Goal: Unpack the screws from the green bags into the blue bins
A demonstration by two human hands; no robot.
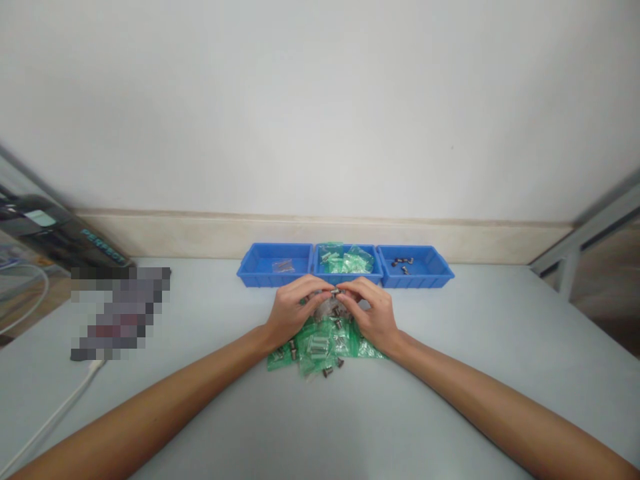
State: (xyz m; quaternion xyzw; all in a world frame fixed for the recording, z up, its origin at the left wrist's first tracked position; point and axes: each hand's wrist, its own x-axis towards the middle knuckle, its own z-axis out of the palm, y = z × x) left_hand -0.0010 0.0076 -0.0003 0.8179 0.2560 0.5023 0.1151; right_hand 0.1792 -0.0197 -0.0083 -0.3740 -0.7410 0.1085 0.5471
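Observation:
My left hand [296, 308] and my right hand [373, 312] meet fingertip to fingertip over a pile on the table. Thumbs and forefingers of both pinch a small shiny metal screw [335, 291], mostly covered by the fingers. Beneath them lie green-tinted plastic bags [316, 348] with small light cylindrical pieces inside. Several dark metal screws [328, 372] rest loose on and beside the bags. A clear plastic bag [327, 309] is partly hidden behind the hands.
Three blue trays stand in a row: the left tray [250, 280] holds a few thin clear pieces, the middle tray [379, 275] green bags, the right tray [430, 280] dark screws. At left lie a blurred-out device [120, 313] with a white cable [55, 413] and a black box [65, 230].

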